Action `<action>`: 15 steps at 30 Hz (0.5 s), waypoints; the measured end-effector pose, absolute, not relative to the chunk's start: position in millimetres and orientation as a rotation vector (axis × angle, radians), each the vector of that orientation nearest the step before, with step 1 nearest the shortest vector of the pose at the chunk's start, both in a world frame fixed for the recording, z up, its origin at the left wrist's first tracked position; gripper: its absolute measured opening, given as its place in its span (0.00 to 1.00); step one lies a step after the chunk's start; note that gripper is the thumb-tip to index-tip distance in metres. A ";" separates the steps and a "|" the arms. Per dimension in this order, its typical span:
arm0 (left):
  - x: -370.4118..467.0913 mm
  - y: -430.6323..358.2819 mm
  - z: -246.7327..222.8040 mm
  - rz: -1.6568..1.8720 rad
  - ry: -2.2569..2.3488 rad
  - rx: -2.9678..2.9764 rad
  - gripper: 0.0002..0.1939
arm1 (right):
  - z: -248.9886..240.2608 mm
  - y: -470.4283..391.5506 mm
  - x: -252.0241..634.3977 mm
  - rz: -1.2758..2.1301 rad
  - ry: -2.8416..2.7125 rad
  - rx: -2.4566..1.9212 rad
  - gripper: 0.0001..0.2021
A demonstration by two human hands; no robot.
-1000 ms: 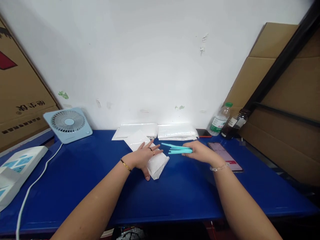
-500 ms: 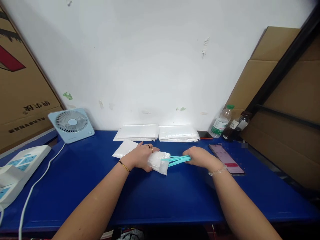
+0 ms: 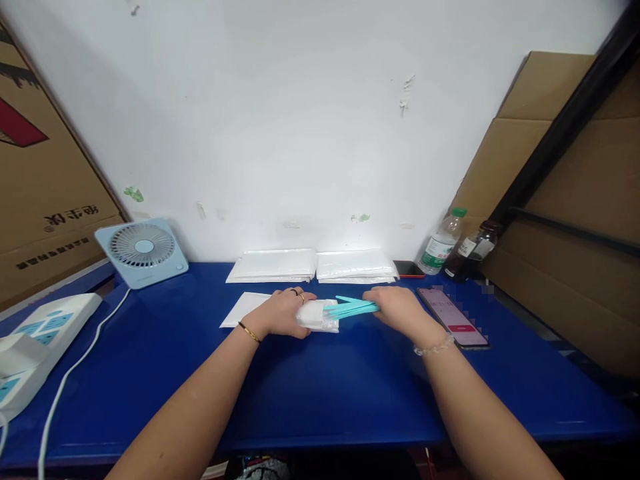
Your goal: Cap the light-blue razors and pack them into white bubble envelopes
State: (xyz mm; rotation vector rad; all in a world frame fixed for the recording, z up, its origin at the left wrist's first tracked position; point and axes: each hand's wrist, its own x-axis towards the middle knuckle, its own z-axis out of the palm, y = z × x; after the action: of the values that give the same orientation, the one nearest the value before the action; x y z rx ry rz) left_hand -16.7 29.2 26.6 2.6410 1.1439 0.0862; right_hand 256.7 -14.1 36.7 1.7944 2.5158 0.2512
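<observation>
Fingers of our left hand (image 3: 285, 315) pinch the white, rectangular bubble-lined pouch (image 3: 245, 309), flat on the tabletop (image 3: 325, 400) before us; those of our right hand (image 3: 399, 308) clasp a bundle of thin turquoise strips (image 3: 353, 308), tips at the pouch's open end. We cannot tell how far the tips reach in, nor count the overlapping strips, and our left hand covers the pouch's middle. The frame cuts off our forearms and the white power strip (image 3: 55, 333). Glossy and blue, the tabletop carries two stacks of white pouches, left (image 3: 275, 265) and right (image 3: 356, 265), near a scuffed white wall (image 3: 320, 133). We see a square pale-blue fan (image 3: 145, 247) to the left, a lit phone (image 3: 453, 319) and two bottles to the right, and brown cardboard (image 3: 55, 167) on both sides.
</observation>
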 end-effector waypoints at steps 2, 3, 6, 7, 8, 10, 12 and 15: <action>-17.1 30.1 24.7 0.089 1.164 2.622 0.41 | 34.1 -11.4 259.0 0.247 2.486 1.846 0.07; -17.3 30.9 23.4 0.098 1.179 2.610 0.43 | 31.6 -9.4 259.3 0.243 2.478 1.865 0.07; -18.0 34.9 17.8 0.141 1.237 2.561 0.44 | 21.8 -2.9 255.8 0.222 2.490 1.859 0.08; -18.2 36.4 15.7 0.159 1.251 2.547 0.44 | 18.7 -1.1 253.4 0.213 2.496 1.839 0.08; -18.4 37.9 13.9 0.173 1.258 2.537 0.43 | 16.0 0.4 250.5 0.203 2.502 1.815 0.08; -18.6 40.0 11.1 0.186 1.263 2.531 0.43 | 12.7 2.0 244.0 0.192 2.494 1.781 0.08; -18.5 40.8 9.8 0.188 1.263 2.539 0.43 | 12.4 1.9 237.6 0.192 2.488 1.764 0.09; -18.2 40.7 9.0 0.178 1.278 2.541 0.43 | 16.1 -0.9 232.1 0.216 2.522 1.727 0.09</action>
State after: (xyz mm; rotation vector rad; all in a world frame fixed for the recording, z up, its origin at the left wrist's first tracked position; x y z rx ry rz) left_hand -18.2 40.7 9.0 2.5406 1.2780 0.1785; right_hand 232.1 -0.9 16.1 1.7270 2.5224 0.2156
